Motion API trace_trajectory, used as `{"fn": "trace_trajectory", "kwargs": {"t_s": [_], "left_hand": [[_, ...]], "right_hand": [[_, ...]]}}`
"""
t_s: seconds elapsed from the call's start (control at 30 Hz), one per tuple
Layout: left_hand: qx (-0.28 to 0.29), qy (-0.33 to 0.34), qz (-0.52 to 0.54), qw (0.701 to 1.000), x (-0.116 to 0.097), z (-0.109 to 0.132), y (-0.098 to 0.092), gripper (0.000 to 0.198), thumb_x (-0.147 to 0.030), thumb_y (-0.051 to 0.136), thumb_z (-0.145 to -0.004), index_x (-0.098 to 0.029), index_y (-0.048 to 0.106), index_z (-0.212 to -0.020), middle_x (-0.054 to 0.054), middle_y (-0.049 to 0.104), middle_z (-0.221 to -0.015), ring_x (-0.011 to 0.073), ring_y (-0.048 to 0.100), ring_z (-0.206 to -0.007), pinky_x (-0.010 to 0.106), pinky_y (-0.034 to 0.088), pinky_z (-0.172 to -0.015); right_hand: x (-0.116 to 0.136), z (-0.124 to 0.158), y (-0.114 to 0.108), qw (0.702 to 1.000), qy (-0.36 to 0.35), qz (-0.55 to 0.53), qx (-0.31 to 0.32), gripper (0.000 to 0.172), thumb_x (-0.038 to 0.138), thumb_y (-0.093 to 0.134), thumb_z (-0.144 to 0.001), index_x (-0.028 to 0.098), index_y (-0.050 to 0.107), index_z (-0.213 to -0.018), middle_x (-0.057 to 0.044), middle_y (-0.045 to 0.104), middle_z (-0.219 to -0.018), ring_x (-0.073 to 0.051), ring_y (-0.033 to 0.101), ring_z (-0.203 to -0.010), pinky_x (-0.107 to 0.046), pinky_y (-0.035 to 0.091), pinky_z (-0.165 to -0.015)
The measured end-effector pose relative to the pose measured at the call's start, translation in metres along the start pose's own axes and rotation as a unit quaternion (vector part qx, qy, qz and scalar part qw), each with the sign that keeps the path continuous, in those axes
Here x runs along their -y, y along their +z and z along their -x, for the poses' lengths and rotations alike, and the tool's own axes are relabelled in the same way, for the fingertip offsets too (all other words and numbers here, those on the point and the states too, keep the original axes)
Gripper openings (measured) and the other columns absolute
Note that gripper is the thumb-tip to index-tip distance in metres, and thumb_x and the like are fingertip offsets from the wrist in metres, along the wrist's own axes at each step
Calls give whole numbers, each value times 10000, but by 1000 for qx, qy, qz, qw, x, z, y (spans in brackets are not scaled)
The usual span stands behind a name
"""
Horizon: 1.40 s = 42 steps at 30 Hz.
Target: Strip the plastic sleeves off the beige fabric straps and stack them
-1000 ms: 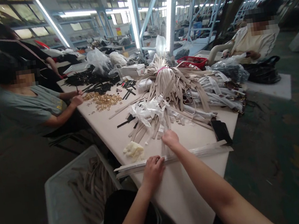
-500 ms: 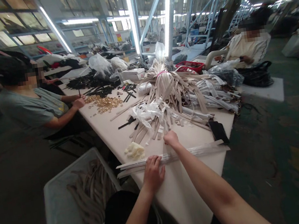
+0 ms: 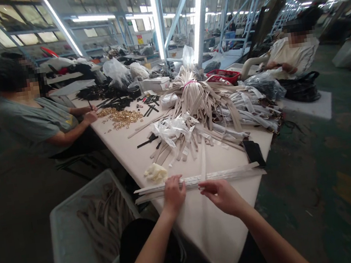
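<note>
My left hand [image 3: 173,195] is curled over a bundle of long pale strips in clear plastic [image 3: 229,172] lying crosswise near the table's front end. Its fingers reach over the far side of the bundle. Just right of it, my right hand [image 3: 222,195] pinches the near end of a single pale strip [image 3: 203,158]. That strip runs back across the bundle toward a heap of beige strips [image 3: 198,98], tied with a pink band. Crumpled clear plastic [image 3: 173,131] covers the heap's near edge.
A crumpled cream cloth or glove [image 3: 155,173] lies left of the bundle, a black flat piece [image 3: 254,153] at right. Gold rings [image 3: 122,117] lie near a seated co-worker [image 3: 38,119]. A crate [image 3: 58,233] with beige strips stands at lower left. Another person [image 3: 294,53] sits behind, right.
My right hand has come back toward me from the heap's near edge, drawing a pale strip out over the bundle. My left hand stays on the bundle.
</note>
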State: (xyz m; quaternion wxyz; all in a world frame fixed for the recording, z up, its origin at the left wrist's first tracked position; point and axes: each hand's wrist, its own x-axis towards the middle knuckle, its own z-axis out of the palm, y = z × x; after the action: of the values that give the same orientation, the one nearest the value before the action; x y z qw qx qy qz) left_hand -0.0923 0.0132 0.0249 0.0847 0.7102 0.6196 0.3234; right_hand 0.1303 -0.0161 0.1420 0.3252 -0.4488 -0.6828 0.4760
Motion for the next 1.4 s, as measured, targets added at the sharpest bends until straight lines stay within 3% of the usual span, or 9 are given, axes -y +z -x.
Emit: {"fn": "trace_trajectory", "kwargs": {"t_s": [0.13,0.27,0.33,0.5,0.63,0.73,0.93,1.17,1.4], "left_hand": [[-44,-71,-27,996,18,-40,6,292,-185,535,-879,-163,613,-1160,133,643,-1137,273,578,-1114,414,410,-1021],[-31,-124,-64,990,31,-81,8,346,-227,613,-842,-130,609,-1174,166,635,-1140,294,582,-1102,398,420,-987],[-19,-121,-72,990,29,-96,12,335,-266,632,-842,-133,622,-1149,170,639,-1126,303,580,-1104,401,411,-988],[9,-90,-32,995,6,-126,38,346,-351,601,-881,-144,621,-1158,159,654,-1133,280,587,-1110,363,404,-972],[59,-185,-5,981,-2,-149,56,435,-334,690,-804,-107,621,-1168,192,667,-1120,304,612,-1082,365,420,-916],[78,-252,61,963,0,-159,58,331,-243,751,-708,-136,676,-1012,158,704,-1013,305,635,-1018,356,439,-867],[72,-356,412,836,1,-126,44,233,-313,798,-651,-143,663,-735,68,684,-724,180,640,-672,281,497,-659],[70,-392,491,774,-18,-53,42,398,-457,850,-619,-116,662,-704,55,640,-630,112,566,-513,203,408,-459],[35,-442,603,664,-36,-34,36,359,-404,846,-665,-104,668,-754,63,664,-732,100,559,-530,210,436,-458]], "right_hand": [[76,40,-18,988,-93,46,111,189,190,634,-890,234,768,-1016,-39,726,-792,-159,671,-699,-258,518,-702],[106,49,-33,988,-154,13,22,112,267,631,-922,215,729,-942,-73,663,-911,-174,647,-833,-281,512,-768],[88,34,-30,992,-110,-65,-23,171,348,563,-962,202,653,-963,-70,665,-916,-185,666,-824,-307,538,-758],[7,-13,-4,962,88,-213,-146,356,561,537,-922,219,538,-1022,63,531,-580,-122,517,-413,-204,390,-366],[-32,-31,7,912,115,-343,-193,399,573,655,-829,221,529,-968,6,640,-724,-147,621,-562,-238,487,-488],[-48,-37,4,867,150,-432,-199,419,536,719,-775,227,519,-974,19,638,-720,-99,550,-470,-206,429,-444],[-73,-37,1,870,199,-434,-126,315,424,650,-793,159,592,-954,54,533,-561,-41,330,-358,-171,241,-364],[-83,-33,38,932,178,-303,-93,446,550,557,-845,144,588,-1024,-63,721,-779,-70,470,-370,-196,329,-377],[-82,-29,63,935,165,-309,-51,382,484,478,-876,135,606,-964,-29,685,-641,-65,406,-311,-188,270,-339]]}}
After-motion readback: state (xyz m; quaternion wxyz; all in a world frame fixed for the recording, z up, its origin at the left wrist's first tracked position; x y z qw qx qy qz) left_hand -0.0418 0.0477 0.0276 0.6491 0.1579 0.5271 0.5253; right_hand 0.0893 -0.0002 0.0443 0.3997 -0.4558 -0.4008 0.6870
